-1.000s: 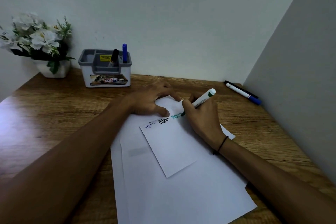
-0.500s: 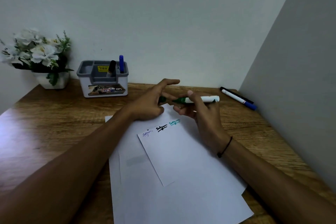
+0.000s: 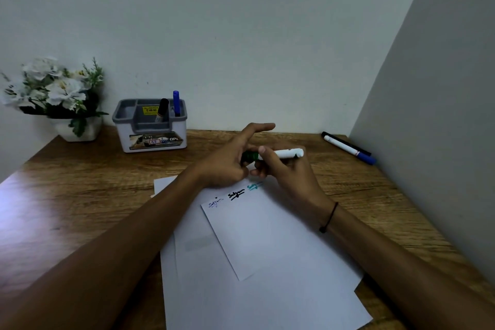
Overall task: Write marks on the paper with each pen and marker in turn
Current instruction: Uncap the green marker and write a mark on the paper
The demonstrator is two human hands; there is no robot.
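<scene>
A white marker with a green cap (image 3: 286, 154) is held level above the top of the small paper sheet (image 3: 257, 233). My right hand (image 3: 284, 171) grips its white barrel. My left hand (image 3: 233, 161) pinches the green cap end, index finger stretched out. The sheet carries a blue mark, a black mark and a green mark (image 3: 254, 186) along its top edge. It lies on larger white sheets (image 3: 241, 297). A black pen and a blue-capped marker (image 3: 348, 149) lie by the right wall. A black marker (image 3: 162, 110) and a blue pen (image 3: 176, 102) stand in the grey organiser (image 3: 150, 126).
A pot of white flowers (image 3: 57, 96) stands at the back left of the wooden desk (image 3: 75, 195). Walls close the desk at the back and on the right. The organiser sits near the back wall, left of my hands.
One second ago my right hand wrote the green mark with the marker while my left held the paper. Both hands have lifted; the marker now lies level with the green cap against its tip.
</scene>
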